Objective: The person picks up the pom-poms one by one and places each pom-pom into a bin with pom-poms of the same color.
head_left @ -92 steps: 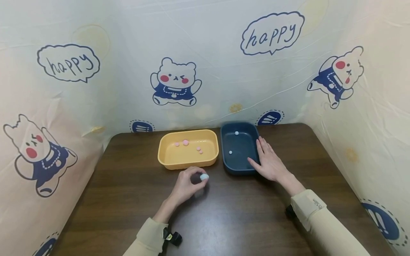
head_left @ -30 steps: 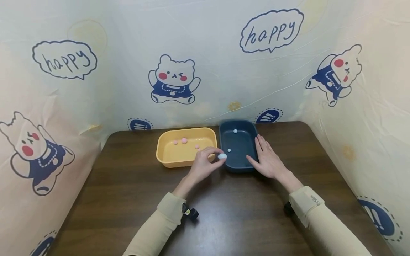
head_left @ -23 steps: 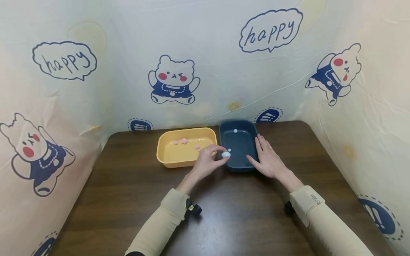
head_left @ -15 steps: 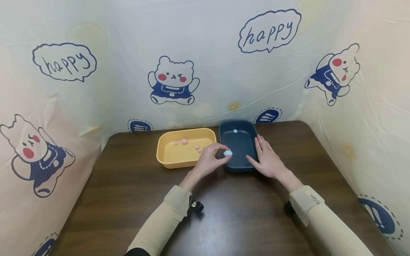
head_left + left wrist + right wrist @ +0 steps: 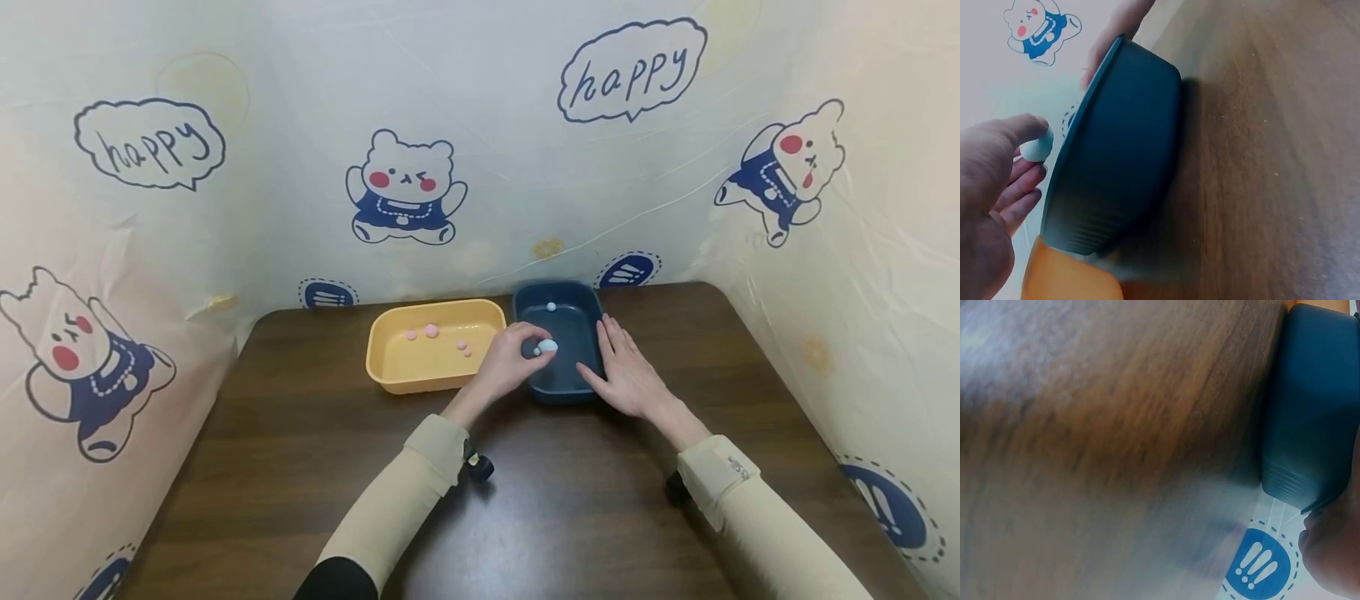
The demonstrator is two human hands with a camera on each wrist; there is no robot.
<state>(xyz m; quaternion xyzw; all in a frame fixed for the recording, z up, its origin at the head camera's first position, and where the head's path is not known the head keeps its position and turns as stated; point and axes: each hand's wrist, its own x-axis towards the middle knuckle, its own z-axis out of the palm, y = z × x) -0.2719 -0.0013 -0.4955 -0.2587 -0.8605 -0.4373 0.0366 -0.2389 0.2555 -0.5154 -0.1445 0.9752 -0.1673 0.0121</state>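
Observation:
Between thumb and fingers my left hand [image 5: 508, 360] pinches a light blue ball [image 5: 548, 346], held over the left part of a dark blue tray [image 5: 573, 367]. The left wrist view shows that ball [image 5: 1037, 149] at the fingertips, above the tray's rim. Two smaller light blue balls lie inside the tray: one ball [image 5: 551, 307] near the far end, another ball [image 5: 536, 352] just by the left fingertips. My right hand [image 5: 630, 375] rests on the tray's right rim with its fingers straight.
A yellow tray [image 5: 420, 387] with several pink balls [image 5: 432, 331] stands left of the blue one, close beside it. Both trays sit near the far edge of a dark wooden table [image 5: 315, 467]. A printed curtain [image 5: 510, 167] hangs behind and at both sides.
My left hand has carried the light blue ball from in front of the yellow tray, rightward and away from me, to over the blue tray. The right hand has stayed on the rim.

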